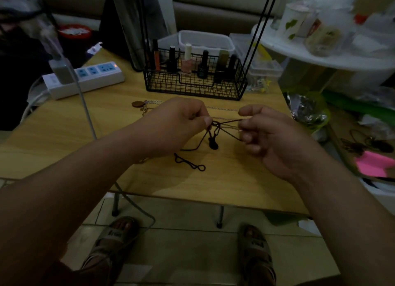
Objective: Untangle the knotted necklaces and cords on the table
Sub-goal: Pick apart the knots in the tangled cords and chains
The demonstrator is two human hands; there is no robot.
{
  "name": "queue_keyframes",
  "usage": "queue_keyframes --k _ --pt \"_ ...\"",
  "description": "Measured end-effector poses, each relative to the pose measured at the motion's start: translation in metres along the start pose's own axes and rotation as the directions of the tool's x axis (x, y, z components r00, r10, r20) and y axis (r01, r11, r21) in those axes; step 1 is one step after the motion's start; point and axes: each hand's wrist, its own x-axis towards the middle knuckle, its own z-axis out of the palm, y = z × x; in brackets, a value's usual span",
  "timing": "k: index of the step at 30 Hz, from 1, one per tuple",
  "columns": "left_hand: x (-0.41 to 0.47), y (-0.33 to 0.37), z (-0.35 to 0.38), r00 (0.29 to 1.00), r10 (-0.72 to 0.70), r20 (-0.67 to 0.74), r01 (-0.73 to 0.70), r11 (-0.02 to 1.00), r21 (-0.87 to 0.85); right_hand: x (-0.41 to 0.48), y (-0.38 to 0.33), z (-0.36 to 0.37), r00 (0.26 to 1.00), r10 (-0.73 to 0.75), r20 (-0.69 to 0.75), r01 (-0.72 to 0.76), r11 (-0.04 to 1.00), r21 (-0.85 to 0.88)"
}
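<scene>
The left hand (177, 125) pinches the black cord (216, 126) at its knot; the right hand (271, 140) pinches a strand. Loops rest on the tabletop (64, 136).

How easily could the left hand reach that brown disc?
Probably yes: the brown disc lies on the table just beyond the left hand, nothing between. But that hand pinches the black cord.

Basket (195, 83) behind cord (215, 134), on table (64, 132)

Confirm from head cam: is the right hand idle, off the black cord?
No. The right hand pinches strands of the black cord with curled fingers, pulling against the left hand, which pinches the same cord.
</scene>
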Motion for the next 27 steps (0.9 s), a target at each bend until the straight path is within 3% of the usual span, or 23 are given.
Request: queue_keyframes --k 3,6,9,22,27 --pt "0.001 -0.001 -0.001 1.0 0.0 -0.012 0.001 1.0 0.016 -0.002 0.004 0.0 0.993 -0.113 -0.043 0.096 0.954 -0.285" --pt "0.001 -0.001 0.002 1.0 0.009 -0.013 -0.009 0.999 0.035 -0.002 0.009 0.003 0.97 -0.244 -0.022 0.186 0.791 -0.583" --pt "0.001 -0.001 0.006 1.0 0.027 -0.012 -0.026 0.998 0.064 0.0 0.015 0.008 0.955 -0.293 0.041 0.232 0.655 -0.72" --pt "0.002 -0.001 0.008 0.999 0.038 0.007 -0.039 0.993 0.114 0.008 0.024 0.011 0.922 -0.371 0.114 0.293 0.472 -0.831" --pt "0.002 -0.002 0.008 0.998 0.061 0.033 -0.064 0.992 0.105 0.01 0.025 0.013 0.928 -0.348 0.135 0.301 0.484 -0.822"
